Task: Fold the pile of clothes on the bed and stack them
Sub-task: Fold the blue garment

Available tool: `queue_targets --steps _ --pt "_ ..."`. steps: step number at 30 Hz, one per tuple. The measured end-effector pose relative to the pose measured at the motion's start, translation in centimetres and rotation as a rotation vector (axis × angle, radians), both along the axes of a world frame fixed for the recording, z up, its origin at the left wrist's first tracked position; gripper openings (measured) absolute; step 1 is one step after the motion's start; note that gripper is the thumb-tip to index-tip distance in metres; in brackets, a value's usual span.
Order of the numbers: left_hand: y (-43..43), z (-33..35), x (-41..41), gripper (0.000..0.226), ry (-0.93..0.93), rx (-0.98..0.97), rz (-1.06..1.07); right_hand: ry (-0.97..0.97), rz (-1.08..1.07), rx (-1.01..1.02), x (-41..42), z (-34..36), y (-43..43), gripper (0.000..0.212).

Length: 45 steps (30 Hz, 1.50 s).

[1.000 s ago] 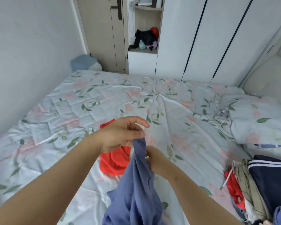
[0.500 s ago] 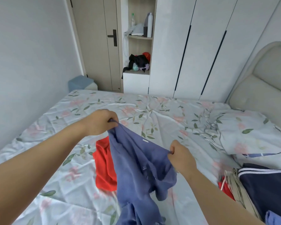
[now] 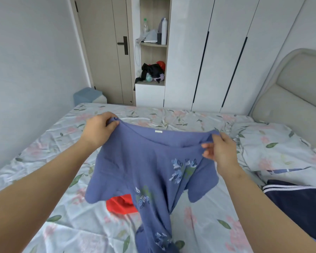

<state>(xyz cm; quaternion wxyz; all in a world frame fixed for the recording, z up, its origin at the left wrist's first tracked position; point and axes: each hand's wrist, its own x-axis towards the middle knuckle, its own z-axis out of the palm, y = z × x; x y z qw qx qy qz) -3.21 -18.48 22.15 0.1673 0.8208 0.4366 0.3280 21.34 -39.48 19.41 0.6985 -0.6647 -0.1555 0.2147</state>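
Left hand (image 3: 100,129) is curled round one shoulder corner of the blue top (image 3: 144,167), and my right hand (image 3: 220,152) pinches the other shoulder between thumb and fingertips. Both are clamped on cloth, and the neckline is stretched between them.

What matters to me is how the top lies from that grip. Its upper edge runs side to side, hand to hand, with the left end a little higher and farther from me than the right. The long axis drops from that edge down and toward me. The body hangs twisted, and the hem is bunched low near my end of the bed (image 3: 44,143). I can't tell whether the hem rests on the sheet.

Neither hand is nearer the hem, as both are at the top end.

I judge the next move is to lay it flat, and that depends on the ground below. A red garment (image 3: 119,206) lies on the sheet partly behind the hanging cloth. A navy garment (image 3: 297,203) lies off to my right, clear of the top.
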Motion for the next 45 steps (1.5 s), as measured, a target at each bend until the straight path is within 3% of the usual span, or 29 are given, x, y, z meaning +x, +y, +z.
queue_targets --steps 3,7,10,12,13,15,17,20,23,26,28,29,32,35,39,43,45 --pt "0.0 1.0 0.0 0.016 -0.119 0.081 0.118 -0.040 -0.022 0.205 -0.3 2.6 0.0 0.024" --pt "0.4 1.6 0.7 0.017 -0.046 -0.089 0.086 -0.174 0.039 0.132 -0.1 4.2 0.1 0.025" --pt "0.1 3.3 1.2 0.011 -0.403 -0.281 0.001 -0.345 -0.025 0.107 0.5 5.2 0.1 0.035" --pt "0.0 4.5 1.5 0.019 -0.704 -0.323 -0.080 -0.430 -0.087 0.153 0.8 6.2 0.0 0.034" --pt "-0.1 4.8 1.8 0.021 -0.765 -0.338 -0.120 -0.464 -0.111 0.176 1.0 6.5 0.0 0.032" --pt "-0.3 4.5 2.6 0.022 -0.646 -0.382 -0.180 -0.560 -0.143 0.126 1.5 6.7 0.2 0.026" --pt "-0.4 3.1 2.9 0.018 -0.442 -0.410 -0.176 -0.685 -0.152 -0.099 2.0 5.6 0.0 0.019" --pt "-0.1 1.8 2.6 0.012 -0.341 -0.322 -0.111 -0.763 -0.203 -0.343 2.8 3.5 -0.9 0.015" --pt "0.0 2.1 2.0 0.004 -0.210 -0.043 -0.043 -0.598 -0.136 -0.139 3.1 3.5 -1.5 0.017" --pt "0.2 2.7 1.7 0.007 -0.304 0.122 -0.067 -0.438 -0.086 0.046 3.4 4.2 -1.9 0.025" --pt "0.1 2.9 2.1 0.010 -0.335 -0.078 -0.091 -0.376 -0.062 0.074 3.6 4.1 -1.9 0.024" --pt "0.0 2.4 2.3 0.012 -0.265 -0.183 -0.085 -0.375 -0.038 0.039 3.6 3.7 -1.9 0.022" --pt "-0.6 0.4 2.4 0.014 -0.013 -0.166 -0.084 -0.481 -0.020 -0.097 3.7 1.9 -2.0 0.015" --pt "-1.0 -0.1 2.2 0.017 -0.122 -0.155 -0.146 -0.609 -0.078 -0.138 3.7 1.3 -2.5 0.024" --pt "-1.5 2.2 2.4 0.022 -0.509 -0.384 -0.259 -0.481 -0.091 0.063 3.8 2.9 -2.8 0.025" --pt "-2.0 1.0 3.9 0.025 -0.242 -0.475 -0.163 -0.427 0.127 -0.274 3.3 1.9 -1.8 0.031" --pt "-2.7 -0.4 4.4 0.028 -0.253 -0.644 -0.135 -0.270 0.184 -0.278 3.0 0.9 -1.7 0.032"
